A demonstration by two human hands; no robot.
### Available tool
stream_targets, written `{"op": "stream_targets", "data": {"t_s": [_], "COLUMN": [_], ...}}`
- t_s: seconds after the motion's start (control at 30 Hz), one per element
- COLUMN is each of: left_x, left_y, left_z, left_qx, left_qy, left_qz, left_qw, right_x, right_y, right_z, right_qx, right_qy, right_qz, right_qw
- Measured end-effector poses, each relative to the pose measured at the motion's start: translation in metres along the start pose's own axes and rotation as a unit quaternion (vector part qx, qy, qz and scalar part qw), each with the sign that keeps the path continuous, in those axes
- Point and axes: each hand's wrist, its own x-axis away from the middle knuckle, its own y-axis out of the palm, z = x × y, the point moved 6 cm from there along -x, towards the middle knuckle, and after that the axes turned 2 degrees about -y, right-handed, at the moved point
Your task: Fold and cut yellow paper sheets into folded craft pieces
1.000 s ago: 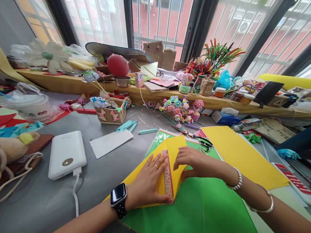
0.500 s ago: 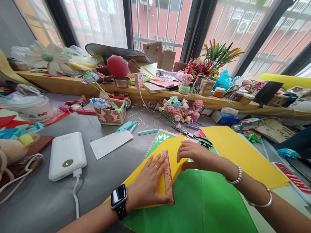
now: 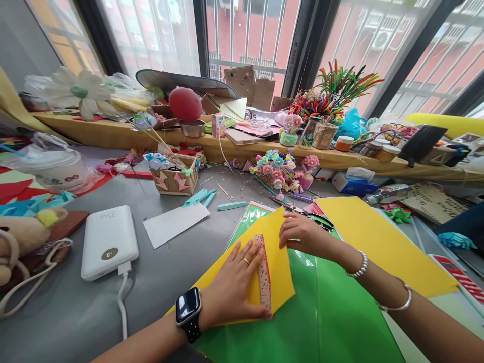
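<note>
A folded yellow paper sheet lies on a green sheet in front of me. A pink patterned ruler rests lengthwise along the yellow paper. My left hand, with a ring and a smartwatch, lies flat with fingers spread, pressing the ruler and paper down. My right hand, bracelets on the wrist, rests curled on the far upper part of the yellow paper, fingertips pressing near its top edge.
Another yellow sheet lies to the right, with green-handled scissors beside it. A white power bank with a cable sits at left, a white paper slip beyond. A small box, paper flowers and a cluttered wooden sill lie behind.
The yellow flap that my right hand held raised against the ruler now lies flatter, spread to the right. My right hand moved farther up the paper. My left hand stayed on the ruler.
</note>
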Motion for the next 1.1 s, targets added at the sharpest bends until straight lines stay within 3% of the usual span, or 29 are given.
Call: {"op": "stream_targets", "data": {"t_s": [0.2,0.4,0.67,1.1], "left_x": [0.0,-0.001,-0.002,-0.001], "left_y": [-0.001,0.0,-0.002,-0.002], "left_z": [-0.001,-0.001,0.0,-0.001], "left_qx": [0.008,0.013,0.019,0.021], "left_qy": [-0.005,0.006,-0.002,-0.005], "left_qz": [0.005,0.02,0.003,-0.004], "left_qw": [1.0,1.0,1.0,1.0], "right_x": [0.002,-0.001,-0.013,-0.008], "right_y": [0.002,0.005,0.01,0.003], "right_z": [0.006,-0.004,-0.009,0.014], "right_qx": [0.004,0.021,0.022,0.025], "right_qy": [0.002,-0.035,-0.06,-0.025], "right_qz": [-0.035,-0.086,-0.086,-0.101], "right_qw": [0.999,0.995,0.994,0.994]}}
